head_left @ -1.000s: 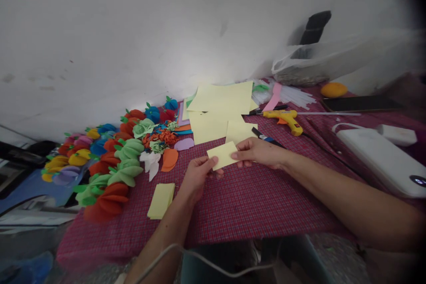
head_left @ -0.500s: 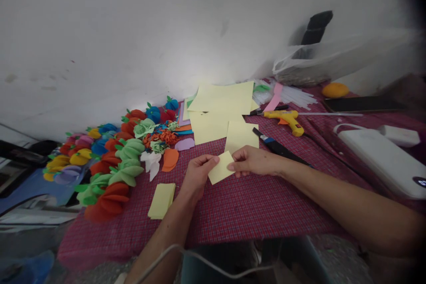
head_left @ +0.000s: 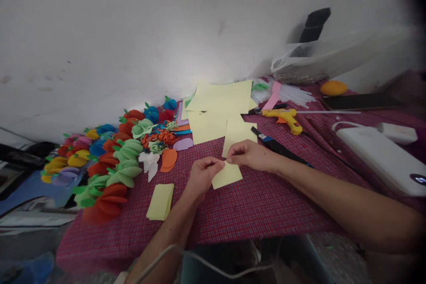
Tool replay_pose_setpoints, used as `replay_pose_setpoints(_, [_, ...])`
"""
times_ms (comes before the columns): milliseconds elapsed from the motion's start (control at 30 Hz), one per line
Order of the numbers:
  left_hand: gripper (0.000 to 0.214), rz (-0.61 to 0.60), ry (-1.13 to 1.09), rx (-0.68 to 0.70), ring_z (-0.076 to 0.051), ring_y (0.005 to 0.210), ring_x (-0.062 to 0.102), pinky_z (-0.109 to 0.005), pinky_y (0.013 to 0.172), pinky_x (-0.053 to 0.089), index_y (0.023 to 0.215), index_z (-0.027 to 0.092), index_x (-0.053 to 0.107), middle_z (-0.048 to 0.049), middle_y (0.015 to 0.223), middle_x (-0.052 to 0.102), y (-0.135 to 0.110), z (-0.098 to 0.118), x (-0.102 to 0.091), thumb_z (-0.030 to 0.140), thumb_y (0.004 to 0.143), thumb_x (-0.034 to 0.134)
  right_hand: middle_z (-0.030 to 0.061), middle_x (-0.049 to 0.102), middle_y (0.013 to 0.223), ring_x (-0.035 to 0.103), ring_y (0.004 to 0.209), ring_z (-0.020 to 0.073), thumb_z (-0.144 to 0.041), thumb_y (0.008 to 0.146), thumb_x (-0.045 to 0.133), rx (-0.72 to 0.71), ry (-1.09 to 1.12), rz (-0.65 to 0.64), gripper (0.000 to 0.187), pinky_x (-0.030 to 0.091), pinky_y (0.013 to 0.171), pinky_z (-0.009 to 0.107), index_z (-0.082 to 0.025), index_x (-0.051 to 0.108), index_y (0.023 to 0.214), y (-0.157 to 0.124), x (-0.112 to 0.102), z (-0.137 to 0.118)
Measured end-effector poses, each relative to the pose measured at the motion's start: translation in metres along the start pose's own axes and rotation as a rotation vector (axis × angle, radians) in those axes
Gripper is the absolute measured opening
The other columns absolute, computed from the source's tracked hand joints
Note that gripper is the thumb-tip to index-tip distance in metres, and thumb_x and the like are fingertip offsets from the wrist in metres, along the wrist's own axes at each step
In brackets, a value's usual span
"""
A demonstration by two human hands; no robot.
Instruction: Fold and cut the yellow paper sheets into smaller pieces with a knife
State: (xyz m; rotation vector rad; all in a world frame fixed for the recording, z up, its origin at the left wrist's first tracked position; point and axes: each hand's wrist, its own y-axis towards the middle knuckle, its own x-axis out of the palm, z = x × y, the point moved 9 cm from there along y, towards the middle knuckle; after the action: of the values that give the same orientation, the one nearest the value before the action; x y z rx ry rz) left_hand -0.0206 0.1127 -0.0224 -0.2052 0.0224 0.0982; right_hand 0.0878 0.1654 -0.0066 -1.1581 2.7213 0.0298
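Left hand (head_left: 201,176) and right hand (head_left: 248,155) each pinch the top edge of a yellow paper slip (head_left: 226,175) above the checked cloth (head_left: 259,206). A stack of yellow slips (head_left: 161,201) lies to the left, near the paper flowers (head_left: 113,164).

left hand (head_left: 200,176): fingers pinched shut | right hand (head_left: 250,155): fingers pinched shut | both hands close together, fingertips nearly meeting

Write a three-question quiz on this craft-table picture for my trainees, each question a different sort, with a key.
1. True or false: the left hand and the right hand both pinch the small yellow paper.
2. Where is the glue gun? A) in the left hand B) on the tablecloth beyond the right hand C) in the right hand
3. Fill in: the stack of yellow slips lies to the person's ___ of the left hand.
Key: 1 true; 2 B; 3 left.
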Motion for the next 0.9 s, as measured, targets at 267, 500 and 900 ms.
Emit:
replay_pose_setpoints(267, [0.020, 0.038, -0.029, 0.049, -0.007, 0.046, 0.043, -0.019, 0.045, 0.030, 0.060, 0.014, 0.062, 0.0034, 0.051, 0.054, 0.001, 0.006, -0.012, 0.033, 0.064, 0.068, 0.0002, 0.059, 0.063, 0.047, 0.054, 0.0084, -0.031, 0.070, 0.059, 0.078, 0.065, 0.099, 0.015, 0.039, 0.056, 0.023, -0.016, 0.061, 0.067, -0.005, -0.027, -0.009])
replay_pose_setpoints(500, [0.021, -0.029, 0.058, 0.032, -0.007, 0.048, 0.043, -0.019, 0.047, 0.031, 0.064, 0.014, 0.063, 0.0024, 0.054, 0.055, 0.000, 0.004, 0.001, 0.035, 0.066, 0.066, -0.0023, 0.053, 0.059, 0.045, 0.054, 0.0087, -0.031, 0.072, 0.057, -0.035, -0.043, 0.038, 0.016, 0.035, 0.054, 0.023, -0.016, 0.060, 0.069, -0.003, 0.001, -0.009])
replay_pose_setpoints(900, [0.020, -0.045, 0.124, 0.089, -0.007, 0.049, 0.045, -0.020, 0.050, 0.033, 0.059, 0.014, 0.062, 0.0033, 0.052, 0.055, 0.000, 0.011, 0.002, 0.032, 0.067, 0.064, -0.0008, 0.054, 0.057, 0.043, 0.050, 0.0084, -0.027, 0.072, 0.056, 0.022, -0.151, 0.067, 0.014, 0.033, 0.048, 0.023, -0.016, 0.060, 0.066, -0.003, -0.012, -0.003])
